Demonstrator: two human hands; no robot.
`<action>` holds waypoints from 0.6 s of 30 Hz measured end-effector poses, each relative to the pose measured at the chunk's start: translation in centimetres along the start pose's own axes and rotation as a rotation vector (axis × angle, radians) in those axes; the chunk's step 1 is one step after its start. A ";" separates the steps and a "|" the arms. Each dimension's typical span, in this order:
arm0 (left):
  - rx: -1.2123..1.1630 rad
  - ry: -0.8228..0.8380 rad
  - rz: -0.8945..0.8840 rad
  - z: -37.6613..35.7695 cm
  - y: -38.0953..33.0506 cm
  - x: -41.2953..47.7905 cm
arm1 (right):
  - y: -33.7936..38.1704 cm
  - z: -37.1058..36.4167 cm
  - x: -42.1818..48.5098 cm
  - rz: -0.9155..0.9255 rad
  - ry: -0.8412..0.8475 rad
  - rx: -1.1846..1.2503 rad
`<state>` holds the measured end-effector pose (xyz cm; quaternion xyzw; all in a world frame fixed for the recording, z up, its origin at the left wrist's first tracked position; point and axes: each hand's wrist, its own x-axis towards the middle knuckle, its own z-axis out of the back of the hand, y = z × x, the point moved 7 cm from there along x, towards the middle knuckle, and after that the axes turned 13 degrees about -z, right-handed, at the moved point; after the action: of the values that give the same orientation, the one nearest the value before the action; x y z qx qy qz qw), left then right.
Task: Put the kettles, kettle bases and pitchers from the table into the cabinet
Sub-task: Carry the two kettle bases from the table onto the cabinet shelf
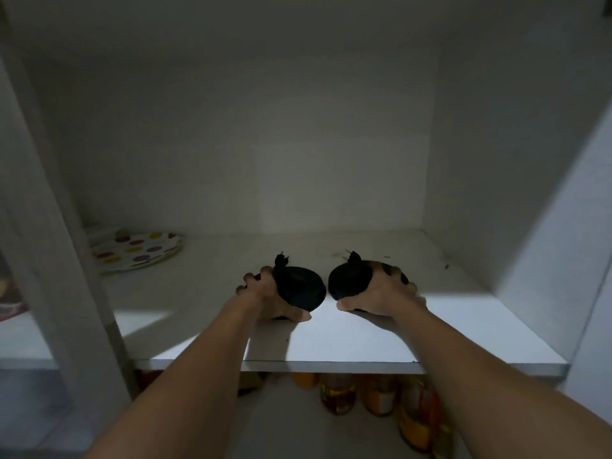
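Both forearms enter from the bottom edge and reach forward over the front lip of the cabinet shelf (331,346). Each hand is clamped on one black kettle base. The left hand (265,293) wraps the left kettle base (301,288) from its outer left side, fingers curled over the rim. The right hand (381,293) wraps the right kettle base (347,279) from its outer right side. Both discs are tilted, flat faces turned partly toward the camera, with a plug (280,260) sticking up behind the left one.

Key relation: the two bases sit side by side at mid-depth of the shelf, inner rims just beside each other, apart by a narrow gap. Whether their lower edges touch the shelf cannot be told. Free shelf surface lies directly below and behind them, toward the back wall.

A stack of spotted plates (139,251) lies well apart at the rear left corner. Jars (381,395) stand on the level below the shelf.

Judgement: the placing step is in hand. Next, each disc needs to be tipped flat and lowered, keeping the inner rims from overlapping.
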<state>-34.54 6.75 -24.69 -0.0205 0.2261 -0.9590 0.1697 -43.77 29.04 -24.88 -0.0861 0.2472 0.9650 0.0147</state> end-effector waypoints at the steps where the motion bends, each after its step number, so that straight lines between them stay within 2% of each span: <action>1: -0.026 -0.061 0.030 -0.2 0.2 -0.8 | -0.3 0.1 -0.6 0.012 -0.012 0.011; 5: -0.049 -0.246 0.035 -0.5 0.3 -4.6 | -1.4 0.4 -3.1 0.060 -0.100 0.008; 11: 0.022 -0.343 -0.014 1.0 0.4 -12.6 | -0.9 0.5 -9.4 0.149 -0.071 0.077; 15: 0.085 -0.408 0.011 2.1 1.8 -21.1 | 0.0 -0.1 -16.4 0.239 -0.144 0.092; 18: 0.133 -0.462 0.088 2.5 5.2 -31.1 | 1.1 -2.7 -24.8 0.374 -0.143 0.131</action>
<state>-3.31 11.72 -23.64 -0.2183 0.1185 -0.9332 0.2597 -18.97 27.15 -22.35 0.0311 0.3196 0.9364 -0.1414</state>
